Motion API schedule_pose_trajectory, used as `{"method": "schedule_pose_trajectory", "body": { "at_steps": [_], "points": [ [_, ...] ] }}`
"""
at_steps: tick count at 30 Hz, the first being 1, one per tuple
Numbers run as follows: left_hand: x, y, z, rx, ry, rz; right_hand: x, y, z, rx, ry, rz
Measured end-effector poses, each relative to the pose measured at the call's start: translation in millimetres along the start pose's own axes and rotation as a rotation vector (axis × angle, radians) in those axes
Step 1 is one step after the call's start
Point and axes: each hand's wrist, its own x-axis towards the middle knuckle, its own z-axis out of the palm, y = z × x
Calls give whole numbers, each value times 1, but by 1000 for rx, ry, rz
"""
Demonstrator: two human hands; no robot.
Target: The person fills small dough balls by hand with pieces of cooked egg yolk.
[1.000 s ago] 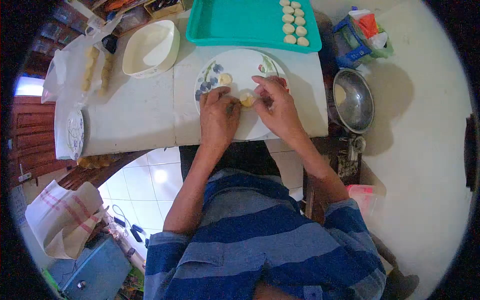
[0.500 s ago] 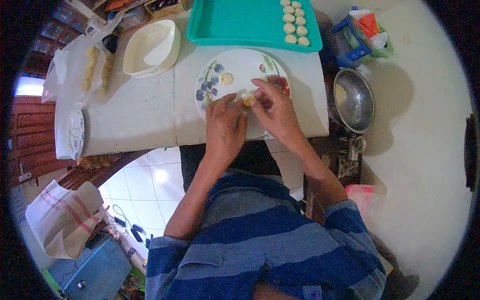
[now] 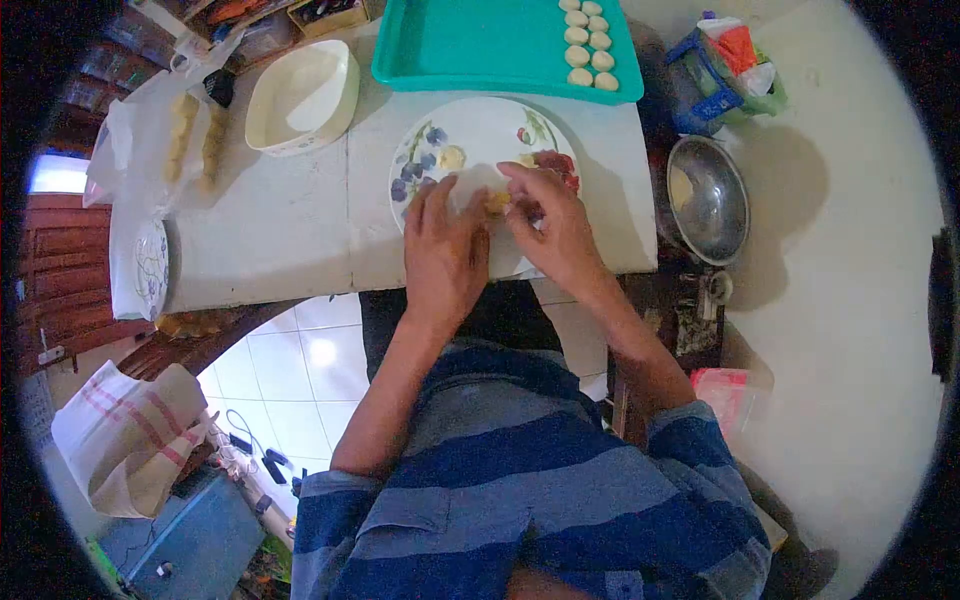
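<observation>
Over a white floral plate (image 3: 490, 130), my left hand (image 3: 447, 245) and my right hand (image 3: 552, 222) meet at a small yellowish piece of dough (image 3: 497, 203). The left thumb and index finger press its left side, while the other left fingers reach forward above the plate. On its right side, the right thumb and fingers are pinched together. A pale yellow lump (image 3: 451, 157) lies on the plate beyond my left fingers. Part of the plate's near rim is hidden under my hands.
A green tray (image 3: 480, 75) holds several round dough pieces (image 3: 577, 56) along its right side. Left of it are a white square dish (image 3: 262, 130) and a plastic bag (image 3: 135, 140) with dough rolls. A metal bowl (image 3: 735, 215) stands right of the table (image 3: 270, 250).
My left fingers have lifted and spread slightly to the left. The right hand stays almost in place, and the dough piece remains between both hands.
</observation>
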Motion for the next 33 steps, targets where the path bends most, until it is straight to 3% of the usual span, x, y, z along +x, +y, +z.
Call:
{"method": "schedule_pose_trajectory", "body": {
  "at_steps": [1,3,6,10,12,21,28,30,33],
  "points": [
    [1,-2,0,0,0,-1,0,-1,-1,0,-1,0],
    [2,-6,2,-131,92,-102,-2,-4,-5,-298,-8,-199],
    [3,-8,2,-153,89,-149,-2,-12,-7,-421,-94,-186],
    [10,-10,2,-107,31,-104,2,-4,-7,-399,-54,-288],
    [12,-5,2,-155,52,-162,7,-8,-7,-206,20,-179],
    [12,-9,10,-151,55,-172,7,-6,-1,24,-19,75],
    [4,6,1,-296,57,-255,7,3,4,-23,30,-32],
    [-1,13,-3,-255,38,-178,7,0,5,14,20,98],
    [-9,12,8,-152,19,-97,8,4,9,-45,20,85]
  ]
}}
